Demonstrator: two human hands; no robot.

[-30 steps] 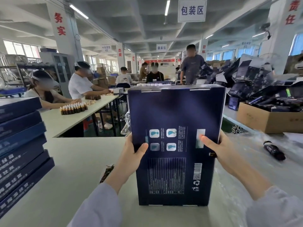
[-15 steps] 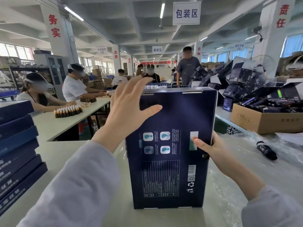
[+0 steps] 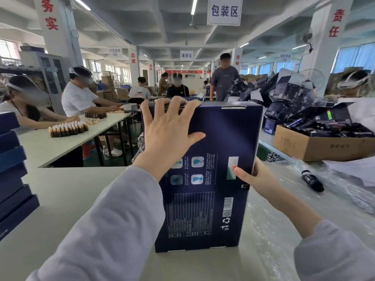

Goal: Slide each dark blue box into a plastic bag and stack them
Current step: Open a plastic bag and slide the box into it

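Note:
A dark blue box (image 3: 219, 138) stands upright on its short end on the pale table (image 3: 67, 195), its printed back facing me. My left hand (image 3: 168, 128) lies over the box's upper left, fingers hooked over the top edge and thumb spread on the face. My right hand (image 3: 253, 177) grips the box's right edge at mid height, thumb on the face. Clear plastic bags (image 3: 304, 209) lie spread on the table to the right of the box. A stack of several dark blue boxes (image 3: 12, 169) stands at the left edge.
A small dark bottle (image 3: 312, 180) lies on the plastic at right. Behind it stands a cardboard carton (image 3: 316, 147) heaped with dark packages. Several people work at a table (image 3: 50, 145) with brown vials (image 3: 69, 128) at the back left.
My left hand left the box's left edge, rose, and now lies over the box's top left corner. My right hand kept its hold on the right edge.

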